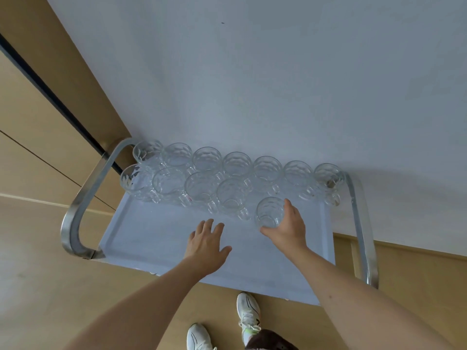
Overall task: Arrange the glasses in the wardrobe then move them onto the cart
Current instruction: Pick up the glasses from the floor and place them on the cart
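Over the cart (pixel 141 238), right hand (pixel 290 228) grips a glass (pixel 269 212).

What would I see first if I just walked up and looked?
You'd see two rows of sparkly glass mugs along the back of the cart tray, by the wall. The right hand has its grip on one more mug, and the left hand hovers spread open.
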